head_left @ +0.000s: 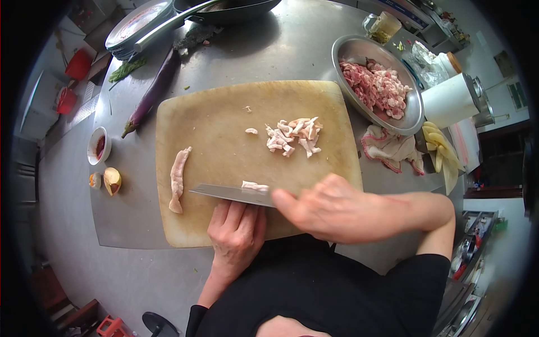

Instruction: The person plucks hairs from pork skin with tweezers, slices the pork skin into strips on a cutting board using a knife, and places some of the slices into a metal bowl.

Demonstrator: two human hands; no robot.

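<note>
My right hand (325,208) grips a kitchen knife (230,194), its broad blade pointing left across the near part of the wooden cutting board (213,118). Behind the blade, on the side nearer my body, my left hand (238,230) presses down with curled fingers; whatever lies under them is hidden. A pale piece of meat (255,186) sits just past the blade. To the left rests a long pale meat strip (178,180). Farther up the board is a pile of chopped meat pieces (295,135), with a small loose bit (251,131) beside it.
A metal bowl (338,64) of cut raw meat stands at the upper right, above a crumpled cloth (387,147). An eggplant (152,95) lies left of the board, near a small sauce bowl (94,137). Stacked plates (132,25) and a wok (236,12) are at the back.
</note>
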